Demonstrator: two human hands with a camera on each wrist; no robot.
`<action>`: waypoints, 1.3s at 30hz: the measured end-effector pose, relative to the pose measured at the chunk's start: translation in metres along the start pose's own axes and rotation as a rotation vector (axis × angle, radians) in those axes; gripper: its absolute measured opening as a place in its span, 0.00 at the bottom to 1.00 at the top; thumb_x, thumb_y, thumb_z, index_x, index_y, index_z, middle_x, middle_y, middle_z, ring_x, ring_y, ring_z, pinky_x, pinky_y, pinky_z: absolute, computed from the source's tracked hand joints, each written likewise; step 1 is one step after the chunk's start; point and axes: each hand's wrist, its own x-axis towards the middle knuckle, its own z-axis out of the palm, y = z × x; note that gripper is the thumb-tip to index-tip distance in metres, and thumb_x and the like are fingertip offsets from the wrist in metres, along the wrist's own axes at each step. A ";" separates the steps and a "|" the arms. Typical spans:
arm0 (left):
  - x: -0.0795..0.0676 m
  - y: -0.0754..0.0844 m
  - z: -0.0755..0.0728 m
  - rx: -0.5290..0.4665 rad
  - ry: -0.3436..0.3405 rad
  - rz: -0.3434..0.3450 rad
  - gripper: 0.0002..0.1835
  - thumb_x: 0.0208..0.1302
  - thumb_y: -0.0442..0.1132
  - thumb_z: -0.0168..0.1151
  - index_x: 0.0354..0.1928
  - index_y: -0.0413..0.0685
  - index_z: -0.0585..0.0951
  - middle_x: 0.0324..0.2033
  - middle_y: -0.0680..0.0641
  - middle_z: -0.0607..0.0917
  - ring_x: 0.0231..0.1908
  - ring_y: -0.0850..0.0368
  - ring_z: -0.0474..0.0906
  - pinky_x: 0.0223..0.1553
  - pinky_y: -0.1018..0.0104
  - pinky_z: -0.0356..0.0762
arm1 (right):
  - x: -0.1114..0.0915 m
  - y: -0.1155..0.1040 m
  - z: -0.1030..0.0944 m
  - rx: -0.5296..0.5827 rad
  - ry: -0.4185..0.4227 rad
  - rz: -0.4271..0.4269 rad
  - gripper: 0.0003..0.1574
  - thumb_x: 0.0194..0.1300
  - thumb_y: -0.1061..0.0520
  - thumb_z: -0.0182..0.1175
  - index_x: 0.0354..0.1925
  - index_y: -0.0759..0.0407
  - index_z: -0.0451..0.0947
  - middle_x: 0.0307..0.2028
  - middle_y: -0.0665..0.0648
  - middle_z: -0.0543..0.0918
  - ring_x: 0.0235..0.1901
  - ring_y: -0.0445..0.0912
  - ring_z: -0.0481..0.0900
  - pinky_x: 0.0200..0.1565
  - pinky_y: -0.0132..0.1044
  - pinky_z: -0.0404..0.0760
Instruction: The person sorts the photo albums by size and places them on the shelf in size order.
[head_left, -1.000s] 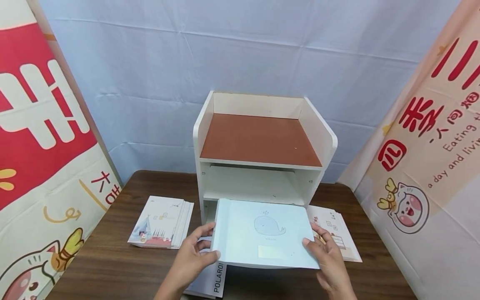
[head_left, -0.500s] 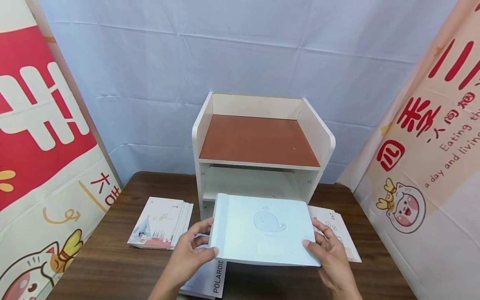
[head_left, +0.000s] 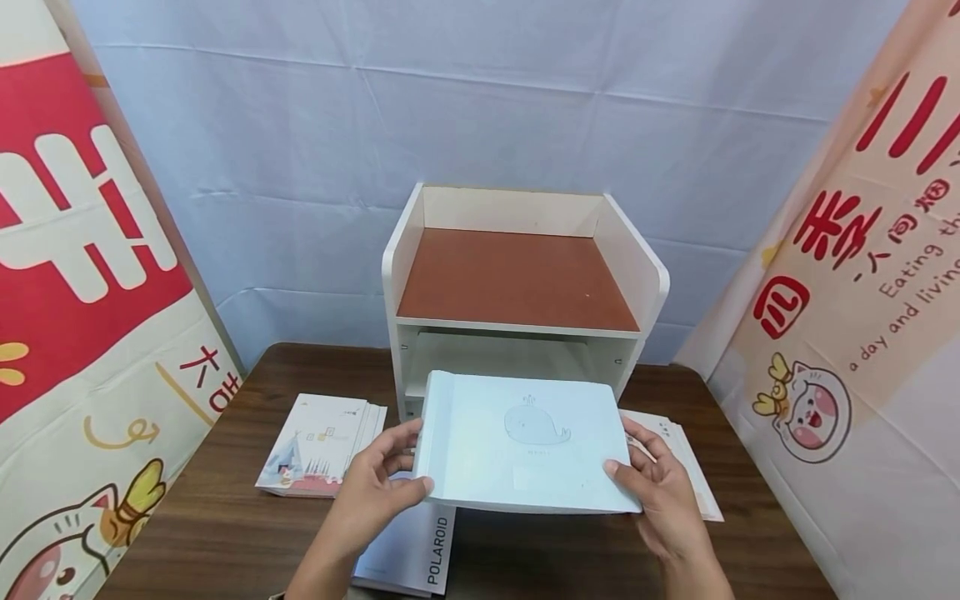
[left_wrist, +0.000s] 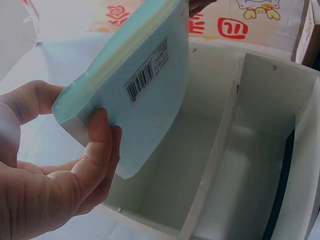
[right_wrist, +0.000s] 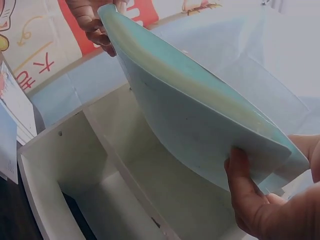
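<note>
A light blue book (head_left: 525,458) with a whale drawn on its cover is held up flat in front of the small white shelf (head_left: 652,308). My left hand (head_left: 375,483) pinches its left edge, thumb on the cover and fingers beneath. At the right edge my right hand (head_left: 660,492) grips it the same way. In the left wrist view the underside carries a barcode label (left_wrist: 146,71). Pale page edges (right_wrist: 190,80) show between the covers in the right wrist view, and the covers bow a little. The book hides the shelf's lower compartment in the head view.
The shelf has a brown top board (head_left: 517,279). A stack of white booklets (head_left: 322,442) lies left on the dark wooden table (head_left: 225,517), and another booklet stack (head_left: 686,458) lies right. A book marked POLAROID (head_left: 408,542) lies partly under my left hand.
Both hands have carried the whale book slightly upward in the head view. It now covers more of the shelf's front, and more of the POLAROID book shows.
</note>
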 end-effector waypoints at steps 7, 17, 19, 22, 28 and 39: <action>0.003 0.009 -0.001 -0.007 -0.034 0.013 0.34 0.49 0.21 0.62 0.61 0.39 0.67 0.49 0.35 0.71 0.43 0.42 0.73 0.37 0.60 0.80 | 0.003 -0.008 0.001 0.049 -0.048 -0.019 0.35 0.59 0.77 0.52 0.62 0.65 0.55 0.47 0.55 0.79 0.41 0.47 0.81 0.33 0.40 0.81; 0.004 0.019 -0.001 0.014 -0.021 0.006 0.35 0.49 0.21 0.64 0.62 0.43 0.68 0.50 0.36 0.72 0.44 0.42 0.74 0.36 0.61 0.79 | 0.004 -0.016 0.006 0.049 -0.034 -0.004 0.35 0.59 0.76 0.53 0.62 0.63 0.56 0.46 0.56 0.79 0.40 0.47 0.81 0.34 0.41 0.81; 0.004 0.021 -0.001 0.010 -0.021 0.006 0.35 0.48 0.21 0.63 0.62 0.43 0.68 0.50 0.36 0.72 0.44 0.42 0.74 0.37 0.61 0.79 | 0.004 -0.018 0.006 0.048 -0.029 -0.001 0.36 0.59 0.76 0.54 0.62 0.63 0.56 0.45 0.56 0.79 0.39 0.47 0.81 0.33 0.41 0.81; 0.004 0.023 -0.001 0.011 -0.019 0.001 0.36 0.48 0.20 0.63 0.62 0.43 0.68 0.50 0.36 0.72 0.44 0.42 0.74 0.37 0.60 0.79 | 0.004 -0.019 0.006 0.054 -0.028 0.002 0.36 0.59 0.76 0.54 0.62 0.63 0.56 0.44 0.56 0.79 0.38 0.48 0.82 0.33 0.42 0.81; 0.005 0.026 0.000 0.018 -0.023 -0.009 0.36 0.48 0.21 0.63 0.62 0.42 0.67 0.50 0.36 0.72 0.44 0.43 0.74 0.37 0.61 0.79 | 0.004 -0.024 0.005 0.057 -0.056 -0.028 0.35 0.60 0.77 0.52 0.63 0.64 0.55 0.47 0.56 0.79 0.39 0.48 0.82 0.33 0.42 0.81; 0.006 0.036 0.003 0.033 -0.013 0.011 0.37 0.47 0.19 0.63 0.62 0.41 0.66 0.50 0.37 0.71 0.45 0.43 0.73 0.38 0.61 0.79 | 0.007 -0.034 0.006 0.054 -0.098 -0.062 0.34 0.60 0.78 0.51 0.63 0.64 0.56 0.45 0.57 0.80 0.38 0.49 0.82 0.33 0.41 0.81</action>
